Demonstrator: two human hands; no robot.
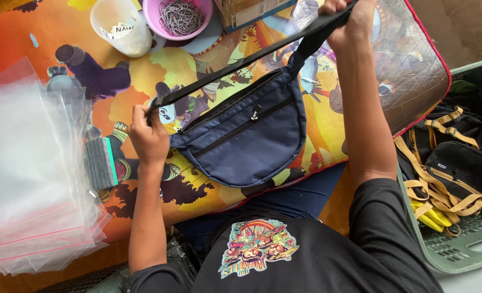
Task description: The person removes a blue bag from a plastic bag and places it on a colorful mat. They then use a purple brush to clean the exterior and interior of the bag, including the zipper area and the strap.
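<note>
Both hands pinch the black webbing strap (241, 62) taut: left hand (147, 135), right hand (350, 21), fingers closed on it. Soft navy fabric waist bag (246, 138) hangs limp, prob light; strap's the best grip imo.

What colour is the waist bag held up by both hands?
The waist bag is navy blue with a black strap, seen best in the head view.

A navy fabric waist bag (246, 144) lies mid-frame on the printed cartoon mat (327, 125). Clear plastic zip bags (29, 179) are stacked at left. A green plastic crate (458, 249) holding black pouches with tan straps (458, 163) sits at right.
</note>
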